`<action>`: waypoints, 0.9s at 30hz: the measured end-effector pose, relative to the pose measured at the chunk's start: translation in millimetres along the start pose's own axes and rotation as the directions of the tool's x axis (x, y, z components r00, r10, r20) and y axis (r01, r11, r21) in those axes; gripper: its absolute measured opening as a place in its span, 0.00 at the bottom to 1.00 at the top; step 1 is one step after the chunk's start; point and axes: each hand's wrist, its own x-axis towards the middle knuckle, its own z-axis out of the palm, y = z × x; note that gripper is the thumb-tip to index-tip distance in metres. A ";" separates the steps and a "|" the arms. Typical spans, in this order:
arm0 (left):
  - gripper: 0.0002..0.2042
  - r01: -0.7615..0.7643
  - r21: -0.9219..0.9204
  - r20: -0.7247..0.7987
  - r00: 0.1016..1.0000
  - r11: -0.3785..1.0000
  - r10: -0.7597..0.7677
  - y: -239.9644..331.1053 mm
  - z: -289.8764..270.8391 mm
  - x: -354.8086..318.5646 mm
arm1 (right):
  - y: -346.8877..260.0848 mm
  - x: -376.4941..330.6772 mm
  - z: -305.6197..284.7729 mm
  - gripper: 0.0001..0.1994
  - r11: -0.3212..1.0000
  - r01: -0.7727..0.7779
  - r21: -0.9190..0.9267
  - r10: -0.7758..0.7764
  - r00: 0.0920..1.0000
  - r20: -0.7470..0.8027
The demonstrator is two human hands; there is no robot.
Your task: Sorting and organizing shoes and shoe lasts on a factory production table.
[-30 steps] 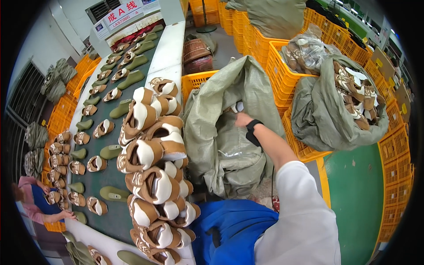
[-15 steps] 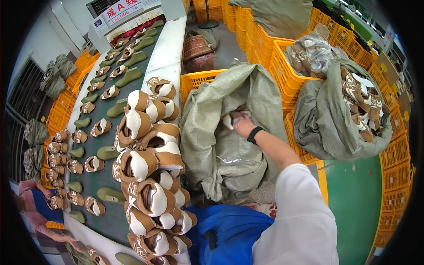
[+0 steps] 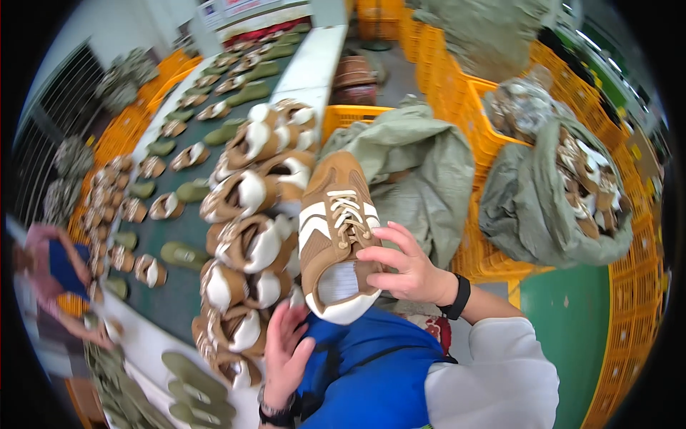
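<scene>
1. The pile of brown and white shoes (image 3: 250, 236) sits on the left, on the long belt (image 3: 182, 236).
2. The left hand (image 3: 286, 354) is near and low. Its fingers are spread and hold nothing.
3. The brown shoe (image 3: 336, 236) is in the middle. It points long-ways, toe far, heel near.
4. The right hand (image 3: 407, 268) grips the shoe's right side and is closer to it.

Bright even light, motion blur, fisheye-bent edges.

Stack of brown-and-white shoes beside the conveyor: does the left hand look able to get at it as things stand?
Probably yes. The left hand is open right beside the stack of shoes, with nothing between them; the right hand holds the brown shoe off to the side.
</scene>
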 end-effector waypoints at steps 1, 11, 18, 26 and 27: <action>0.39 -0.052 -0.128 -0.006 0.999 0.990 0.052 1.0 3.1 1.0 | -11.1 15.5 3.7 0.09 0.995 0.064 0.074 -0.060 0.996 -0.058; 0.29 -0.176 -0.426 -0.358 0.934 0.887 0.014 22.5 -31.4 -64.4 | -78.6 119.0 76.7 0.09 0.805 0.412 0.427 -0.378 0.911 -0.166; 0.19 -0.299 -0.519 -0.643 0.753 0.801 -0.136 19.9 -162.3 -141.4 | -42.8 80.0 73.3 0.14 0.882 -0.163 0.442 0.159 0.986 0.047; 0.25 -0.320 -0.212 -0.974 0.146 0.923 -0.172 1.3 -400.7 -154.1 | 110.8 -18.1 80.8 0.13 0.631 -0.610 0.479 0.689 0.725 0.016; 0.24 -0.317 -0.221 -0.951 0.281 0.923 -0.131 -4.1 -392.8 -130.3 | 140.5 -40.5 76.8 0.13 0.642 -0.691 0.334 0.723 0.689 0.036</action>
